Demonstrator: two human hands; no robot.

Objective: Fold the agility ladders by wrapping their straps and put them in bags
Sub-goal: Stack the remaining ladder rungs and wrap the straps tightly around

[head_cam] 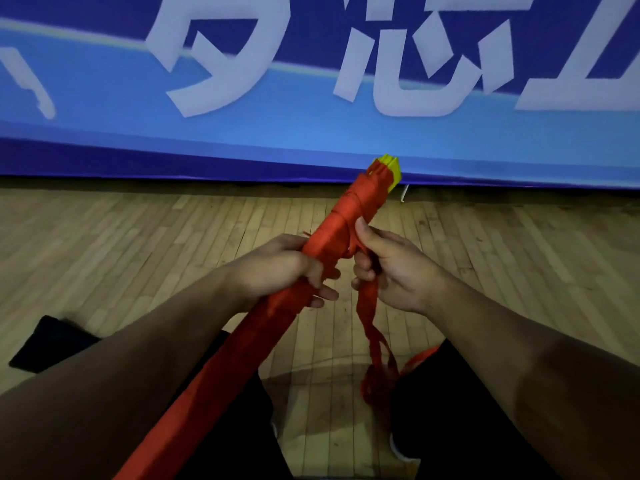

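A long bundle of yellow ladder rungs (389,168) wrapped in red strap (349,209) slants from my lap up toward the wall. My left hand (280,268) grips the bundle around its middle, fingers curled over the red wrapping. Just to its right, my right hand (388,265) pinches the loose red strap where it leaves the bundle. The free strap tail (374,341) hangs down from that hand and piles between my knees. Only the yellow rung tips show at the far end.
I sit on a wooden plank floor (138,237), my dark-clothed legs (450,410) at the bottom. A dark flat bag (48,344) lies on the floor at the left. A blue banner (311,133) with large white characters runs along the wall ahead.
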